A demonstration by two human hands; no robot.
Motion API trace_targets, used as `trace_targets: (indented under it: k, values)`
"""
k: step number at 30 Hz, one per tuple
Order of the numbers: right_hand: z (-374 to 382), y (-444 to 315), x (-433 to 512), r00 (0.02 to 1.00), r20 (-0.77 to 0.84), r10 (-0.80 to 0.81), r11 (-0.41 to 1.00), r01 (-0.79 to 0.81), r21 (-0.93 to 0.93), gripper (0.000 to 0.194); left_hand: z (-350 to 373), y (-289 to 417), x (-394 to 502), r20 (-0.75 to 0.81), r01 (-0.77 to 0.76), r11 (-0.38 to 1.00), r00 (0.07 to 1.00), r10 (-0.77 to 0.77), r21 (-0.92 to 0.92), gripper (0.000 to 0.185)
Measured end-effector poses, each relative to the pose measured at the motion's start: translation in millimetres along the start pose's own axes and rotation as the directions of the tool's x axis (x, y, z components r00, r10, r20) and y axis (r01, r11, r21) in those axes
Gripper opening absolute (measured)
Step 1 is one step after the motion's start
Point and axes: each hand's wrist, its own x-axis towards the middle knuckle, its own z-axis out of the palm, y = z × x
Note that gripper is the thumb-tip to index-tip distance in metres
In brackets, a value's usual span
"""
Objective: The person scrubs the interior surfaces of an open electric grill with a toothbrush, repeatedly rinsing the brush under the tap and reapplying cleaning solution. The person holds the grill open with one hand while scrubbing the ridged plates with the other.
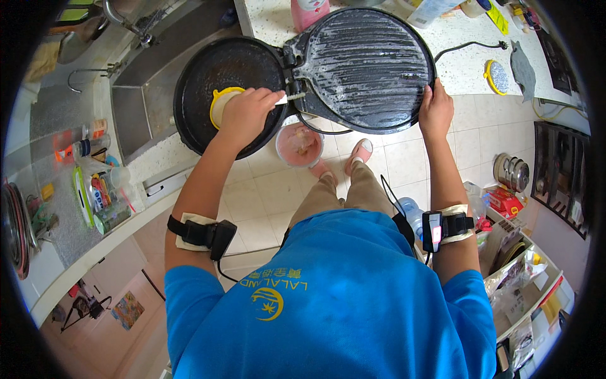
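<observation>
An electric griddle lies opened flat across the counter's edge. Its smooth black plate (196,90) is on the left, and its ridged plate (364,66), wet with whitish residue, is on the right. My left hand (244,116) holds a small brush (296,96) by its white handle, the bristles at the hinge (292,73) between the plates. Partly hidden beneath that hand, a round yellow-rimmed scrub pad (217,104) is over the smooth plate; whether my fingers also grip it is unclear. My right hand (436,110) grips the ridged plate's right rim, thumb on top.
A steel sink (132,113) with a faucet (125,23) is at left. Behind the griddle stands a pink bottle (310,14). On the right counter are a power cord (466,44), another scrub pad (498,78) and a grey cloth (523,71). A pink bucket (284,154) stands below.
</observation>
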Motion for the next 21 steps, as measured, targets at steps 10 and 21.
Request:
trace_targets:
  k: [10, 21]
  values:
    - [-3.1, -3.7, -0.4, 1.000, -0.009, 0.023, 1.000, -0.023, -0.001, 0.037, -7.0, 17.9, -2.3, 0.013, 0.033, 0.995, 0.999, -0.035, 0.093, 0.035]
    - [-6.8, -3.4, 2.0, 1.000, 0.015, 0.015, 1.000, -0.016, 0.020, 0.037, 18.2, 95.4, -25.8, -0.004, 0.326, 0.926, 0.943, -0.332, 0.190, 0.048]
